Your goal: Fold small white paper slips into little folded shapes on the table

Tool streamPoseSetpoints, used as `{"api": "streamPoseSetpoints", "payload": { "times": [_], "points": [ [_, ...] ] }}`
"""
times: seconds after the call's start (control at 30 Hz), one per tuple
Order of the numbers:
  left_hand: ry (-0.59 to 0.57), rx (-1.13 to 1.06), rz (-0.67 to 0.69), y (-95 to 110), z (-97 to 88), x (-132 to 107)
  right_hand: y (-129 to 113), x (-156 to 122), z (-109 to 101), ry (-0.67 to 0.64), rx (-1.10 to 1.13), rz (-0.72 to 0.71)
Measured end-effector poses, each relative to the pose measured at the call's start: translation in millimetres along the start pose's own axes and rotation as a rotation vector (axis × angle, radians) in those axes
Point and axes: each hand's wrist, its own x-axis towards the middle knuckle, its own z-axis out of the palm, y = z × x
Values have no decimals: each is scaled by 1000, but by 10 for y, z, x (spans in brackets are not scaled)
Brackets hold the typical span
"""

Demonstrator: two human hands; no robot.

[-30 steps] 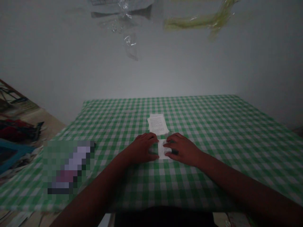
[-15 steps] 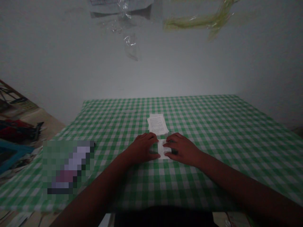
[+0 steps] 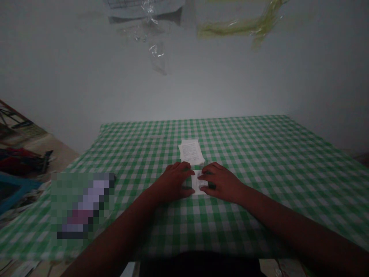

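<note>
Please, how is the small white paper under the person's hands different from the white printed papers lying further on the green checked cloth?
The far white printed papers lie uncovered, while the right hand partly covers the near small white paper. The far white printed papers look like several offset sheets; the near small white paper shows as one narrow piece. The far white printed papers also look wider. Both are white, show dark print and lie on the green-and-white checked tablecloth.

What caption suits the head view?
Left hand and right hand rest on a small printed paper on green gingham tablecloth, beside printed sheets.
</note>
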Motion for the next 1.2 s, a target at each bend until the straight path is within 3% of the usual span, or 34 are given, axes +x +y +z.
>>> {"api": "streamPoseSetpoints", "payload": {
  "times": [0.17,0.47,1.2],
  "points": [
    [-32,-52,93,17,-3,11,4,-1,6,0,-5,-6],
    [-35,-31,-57,41,-27,-25,-15,-6,-18,-20,-5,12],
    [-57,-18,-59,37,-11,-22,42,-37,-113,-69,-4,45]
  ]
}}
